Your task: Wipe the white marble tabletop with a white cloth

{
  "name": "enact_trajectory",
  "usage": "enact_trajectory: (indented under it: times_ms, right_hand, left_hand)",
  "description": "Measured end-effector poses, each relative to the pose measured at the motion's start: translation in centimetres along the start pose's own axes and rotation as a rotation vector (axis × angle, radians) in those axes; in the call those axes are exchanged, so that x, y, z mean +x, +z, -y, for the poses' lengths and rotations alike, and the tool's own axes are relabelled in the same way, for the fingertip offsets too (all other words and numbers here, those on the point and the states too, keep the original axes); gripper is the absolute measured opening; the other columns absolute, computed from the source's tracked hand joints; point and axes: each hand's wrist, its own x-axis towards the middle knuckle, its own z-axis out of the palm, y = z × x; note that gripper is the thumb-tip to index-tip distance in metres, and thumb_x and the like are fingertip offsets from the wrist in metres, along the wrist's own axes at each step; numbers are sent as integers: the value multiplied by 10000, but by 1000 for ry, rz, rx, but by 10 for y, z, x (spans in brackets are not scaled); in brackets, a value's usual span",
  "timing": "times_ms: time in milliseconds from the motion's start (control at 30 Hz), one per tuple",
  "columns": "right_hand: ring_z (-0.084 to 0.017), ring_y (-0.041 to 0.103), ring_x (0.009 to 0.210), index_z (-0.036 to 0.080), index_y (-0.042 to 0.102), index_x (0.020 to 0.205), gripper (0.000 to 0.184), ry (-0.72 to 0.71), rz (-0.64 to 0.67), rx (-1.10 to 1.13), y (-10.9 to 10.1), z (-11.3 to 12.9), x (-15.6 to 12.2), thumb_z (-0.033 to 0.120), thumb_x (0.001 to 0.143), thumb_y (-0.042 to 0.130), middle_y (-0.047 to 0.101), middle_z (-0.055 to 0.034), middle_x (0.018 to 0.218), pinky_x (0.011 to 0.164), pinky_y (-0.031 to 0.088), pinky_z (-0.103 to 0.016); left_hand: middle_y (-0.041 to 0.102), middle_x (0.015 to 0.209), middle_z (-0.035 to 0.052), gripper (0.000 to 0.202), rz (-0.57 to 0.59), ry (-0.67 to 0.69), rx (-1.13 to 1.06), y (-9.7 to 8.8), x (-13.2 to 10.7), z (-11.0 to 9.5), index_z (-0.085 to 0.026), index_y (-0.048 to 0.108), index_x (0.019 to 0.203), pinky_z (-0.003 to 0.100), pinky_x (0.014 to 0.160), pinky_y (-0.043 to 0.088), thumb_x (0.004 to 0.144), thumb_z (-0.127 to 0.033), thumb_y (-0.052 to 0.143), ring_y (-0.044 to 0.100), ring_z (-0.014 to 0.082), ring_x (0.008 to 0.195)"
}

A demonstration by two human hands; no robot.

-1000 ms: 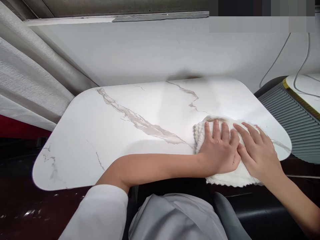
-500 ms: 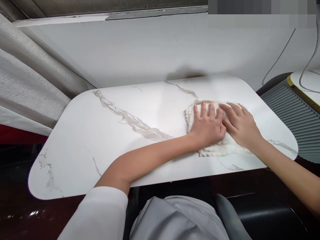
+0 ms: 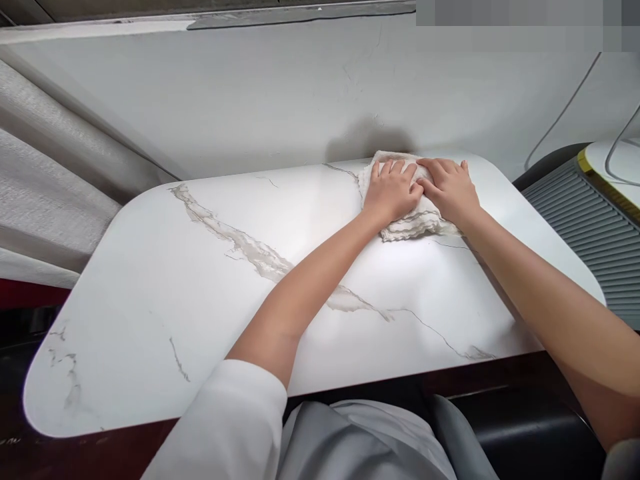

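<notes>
A white ribbed cloth [image 3: 416,224] lies bunched on the white marble-look table [image 3: 200,287], near its far edge by the wall. My left hand [image 3: 393,191] presses flat on the cloth's left part, fingers stretched toward the wall. My right hand [image 3: 450,187] lies flat on the cloth's right part, fingers pointing left and touching the left hand. Both arms reach across the table top. Most of the cloth is hidden under the hands.
A white wall [image 3: 280,100] rises just behind the table. Grey curtain folds [image 3: 55,193] hang at the left. A grey ribbed unit [image 3: 590,227] with a white round top and cables stands at the right. A dark seat is below.
Both hands have pushed the cloth away from the near right edge across the table to its far edge by the wall. The cloth has bunched up more.
</notes>
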Motion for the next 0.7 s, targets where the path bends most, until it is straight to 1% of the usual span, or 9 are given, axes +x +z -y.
enact_trajectory:
  times_ms: [167,300,400,533,700]
  right_hand:
    - [-296,451,1316,215,463,1407,471,12,13,-5,6,0,25,353,984,308,528,-109,1405,1134,282,-490]
    - [-293,468,1297,233,464,1404,473,-2,-19,-16,17,-4,44,355,993,265,536,-105,1394,1104,318,-472]
    - [-306,477,1279,248,465,1407,481,3,-35,-22,24,-7,55,374,978,289,539,-100,1387,1088,341,-480]
    - [-324,494,1246,273,482,1397,484,30,-35,-14,25,-4,64,385,949,338,552,-91,1368,1070,364,-497]
    - [-348,485,1243,284,480,1411,506,79,-11,-22,23,0,67,399,931,367,549,-97,1360,1071,360,-508]
  left_hand:
    - [527,1449,69,439,-24,-22,-11,0,19,13,-200,526,1367,433,1216,195,972,-279,351,403,236,1388]
    - [566,1393,82,425,-49,-16,-16,0,30,23,-192,547,1337,407,1197,227,976,-285,344,451,230,1332]
    - [583,1365,75,418,-60,-20,-11,0,36,29,-199,553,1324,406,1189,233,972,-280,342,468,226,1307]
    - [597,1351,59,412,-72,-26,-10,0,43,35,-210,559,1310,398,1175,250,963,-276,348,481,222,1285]
    - [602,1357,52,405,-78,-29,-11,1,46,38,-219,561,1303,400,1165,259,967,-281,344,491,230,1273]
